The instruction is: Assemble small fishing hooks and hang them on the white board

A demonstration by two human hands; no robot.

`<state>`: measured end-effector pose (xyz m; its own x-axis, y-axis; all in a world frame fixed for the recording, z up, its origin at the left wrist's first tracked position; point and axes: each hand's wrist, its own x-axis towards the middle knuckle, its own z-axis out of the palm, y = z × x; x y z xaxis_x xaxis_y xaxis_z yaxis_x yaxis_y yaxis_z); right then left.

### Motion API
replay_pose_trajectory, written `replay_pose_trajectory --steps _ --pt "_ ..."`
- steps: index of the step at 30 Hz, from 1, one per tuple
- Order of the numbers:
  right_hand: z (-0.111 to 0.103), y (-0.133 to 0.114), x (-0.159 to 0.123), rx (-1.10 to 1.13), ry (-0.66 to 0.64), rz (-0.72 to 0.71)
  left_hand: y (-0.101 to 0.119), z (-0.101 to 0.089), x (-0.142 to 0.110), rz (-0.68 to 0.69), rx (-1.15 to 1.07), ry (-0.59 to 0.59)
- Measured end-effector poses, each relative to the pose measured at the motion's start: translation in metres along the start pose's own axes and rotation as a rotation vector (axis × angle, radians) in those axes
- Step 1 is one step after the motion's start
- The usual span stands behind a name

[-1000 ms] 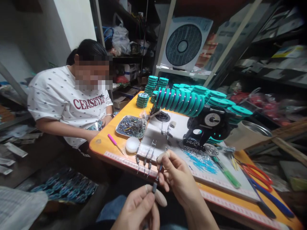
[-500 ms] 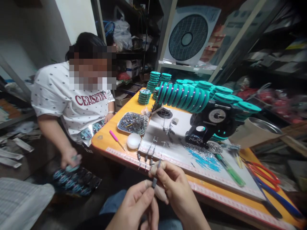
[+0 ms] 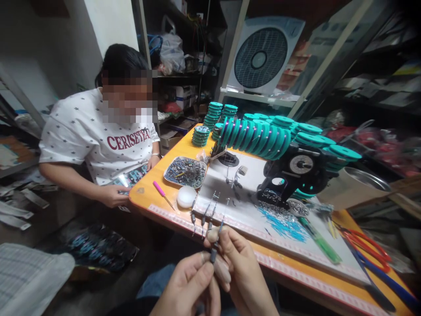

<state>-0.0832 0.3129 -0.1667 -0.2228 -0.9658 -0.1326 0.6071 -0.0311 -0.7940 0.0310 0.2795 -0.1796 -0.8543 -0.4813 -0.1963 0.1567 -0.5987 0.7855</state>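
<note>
In front of the table's near edge, my left hand (image 3: 190,281) pinches a small dark grey cylinder (image 3: 213,255), like a fishing sinker, between thumb and forefinger. My right hand (image 3: 241,263) is closed on the thin dark twisted line (image 3: 221,226) just above it; pale finger covers show on its fingertips. Similar lines with dark weights (image 3: 204,219) hang over the table's edge to the left. A white round tub (image 3: 187,197) and a tray (image 3: 166,179) heaped with small metal parts stand beyond them.
Teal spools (image 3: 255,138) sit on a black rack above the white board (image 3: 243,219). Blue slim pieces (image 3: 283,224), a green-handled tool (image 3: 324,248) and red-handled pliers (image 3: 371,248) lie right. A pink screwdriver (image 3: 159,188) lies left. A co-worker (image 3: 98,140) sits beyond the left edge.
The co-worker's hand has risen from the dark packs on the floor to the table's corner. My hands stay together on the sinker and line; the view has shifted slightly.
</note>
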Motion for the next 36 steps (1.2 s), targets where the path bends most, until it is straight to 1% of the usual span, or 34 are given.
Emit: replay_pose_trajectory --steps 3,9,12,15,23,26,27,28,29,30,32,33,34,35,36 --pt "-0.002 -0.007 0.001 0.028 -0.034 0.0 -0.001 0.0 0.001 0.005 0.003 -0.002" --pt "0.0 -0.021 0.013 0.008 0.054 -0.051 -0.003 -0.001 0.003 -0.038 -0.004 0.032" --pt "0.001 -0.019 0.017 0.063 0.052 -0.054 -0.003 -0.001 0.003 -0.036 -0.002 0.039" --pt "-0.001 -0.016 0.016 0.101 0.051 -0.051 -0.002 -0.001 0.004 -0.02 0.011 0.018" --pt "-0.002 -0.011 0.014 0.123 0.051 -0.008 -0.008 -0.003 0.006 -0.01 -0.004 -0.018" --pt "-0.002 -0.01 0.013 0.093 0.05 -0.024 -0.007 -0.004 0.004 -0.041 0.057 -0.02" --pt "-0.003 -0.01 0.013 0.07 0.058 -0.033 -0.004 -0.005 0.003 -0.056 0.121 -0.008" --pt "-0.003 -0.012 0.012 0.038 0.068 -0.043 0.001 -0.006 0.003 -0.046 0.23 0.016" --pt "-0.003 -0.015 0.011 -0.005 0.077 -0.055 0.007 -0.007 0.002 0.004 0.383 0.043" --pt "-0.004 -0.018 0.009 -0.061 0.084 -0.067 0.014 -0.007 0.002 0.095 0.564 0.077" --pt "-0.004 -0.027 0.006 -0.211 0.083 -0.087 0.03 -0.006 0.005 0.354 0.899 0.156" --pt "-0.004 -0.033 0.003 -0.304 0.084 -0.104 0.039 -0.004 0.008 0.474 0.997 0.194" --pt "-0.003 -0.038 0.001 -0.412 0.087 -0.128 0.046 -0.001 0.012 0.56 1.028 0.228" --pt "-0.003 -0.044 -0.001 -0.536 0.092 -0.159 0.053 0.004 0.018 0.601 0.999 0.252" --pt "-0.002 -0.049 -0.004 -0.68 0.1 -0.203 0.059 0.009 0.025 0.604 0.922 0.259"
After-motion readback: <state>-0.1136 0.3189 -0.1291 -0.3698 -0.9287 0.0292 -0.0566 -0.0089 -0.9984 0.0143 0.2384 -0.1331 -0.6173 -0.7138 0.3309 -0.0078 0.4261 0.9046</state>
